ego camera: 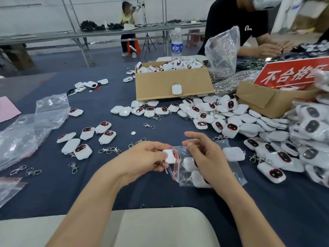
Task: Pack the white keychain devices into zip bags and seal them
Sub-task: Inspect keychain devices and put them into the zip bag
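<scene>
Surrounding zip bag [183, 177], loose devices [106, 137], clasps [110, 150], cardboard box [160, 84]

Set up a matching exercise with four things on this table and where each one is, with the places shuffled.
Things:
1 water bottle
2 red sign
3 pink sheet
4 zip bag

Places:
A held in the right hand
B left edge of the table
C behind the full carton
D above the right carton

Pairs: 1-C, 2-D, 3-B, 4-A
</scene>
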A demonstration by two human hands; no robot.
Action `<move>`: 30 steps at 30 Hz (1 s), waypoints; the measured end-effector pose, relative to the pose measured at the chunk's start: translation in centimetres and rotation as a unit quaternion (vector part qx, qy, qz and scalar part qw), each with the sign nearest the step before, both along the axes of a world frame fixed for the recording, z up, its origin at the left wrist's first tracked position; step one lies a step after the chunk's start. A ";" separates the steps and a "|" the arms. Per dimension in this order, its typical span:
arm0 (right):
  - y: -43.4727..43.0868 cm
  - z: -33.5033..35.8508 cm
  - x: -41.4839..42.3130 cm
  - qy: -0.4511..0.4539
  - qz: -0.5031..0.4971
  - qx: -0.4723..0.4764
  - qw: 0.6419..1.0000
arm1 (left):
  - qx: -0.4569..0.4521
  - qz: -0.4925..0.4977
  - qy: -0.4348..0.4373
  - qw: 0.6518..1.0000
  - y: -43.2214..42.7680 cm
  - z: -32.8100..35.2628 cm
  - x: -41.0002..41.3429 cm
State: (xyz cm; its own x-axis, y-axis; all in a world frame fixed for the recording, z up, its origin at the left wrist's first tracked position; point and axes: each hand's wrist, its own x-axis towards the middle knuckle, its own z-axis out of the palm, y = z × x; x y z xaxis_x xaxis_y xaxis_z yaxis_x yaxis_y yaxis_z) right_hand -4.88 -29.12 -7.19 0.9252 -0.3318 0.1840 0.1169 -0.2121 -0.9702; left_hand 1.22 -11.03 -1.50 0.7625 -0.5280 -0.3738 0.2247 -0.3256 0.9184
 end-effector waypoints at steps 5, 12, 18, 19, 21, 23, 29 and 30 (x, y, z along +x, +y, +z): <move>0.4 0.6 -0.2 0.001 0.014 -0.022 1.000 | 0.012 0.123 -0.012 0.992 -1.3 -0.7 -0.2; 1.0 1.7 -0.9 0.010 0.043 -0.206 0.978 | -0.062 0.144 0.046 0.987 -2.2 -0.5 -0.5; 1.3 2.4 -1.3 -0.017 0.060 -0.194 0.979 | -0.152 0.073 0.124 0.978 -2.5 0.4 -0.8; 1.2 2.4 -1.3 -0.013 0.061 -0.195 0.979 | -0.145 0.058 0.132 0.979 -2.5 0.5 -0.9; 1.3 2.3 -1.3 -0.003 0.068 -0.201 0.977 | -0.132 0.051 0.148 0.979 -2.7 0.5 -1.3; 1.6 2.4 -1.4 -0.011 0.076 -0.190 0.979 | -0.130 0.068 0.140 0.979 -2.9 0.3 -1.4; 1.7 2.4 -1.3 -0.026 0.065 -0.090 0.993 | -0.100 0.121 0.036 0.987 -2.2 0.2 -0.7; 1.5 2.4 -1.3 -0.034 0.055 -0.068 0.996 | -0.098 0.125 0.032 0.987 -1.9 0.4 -0.6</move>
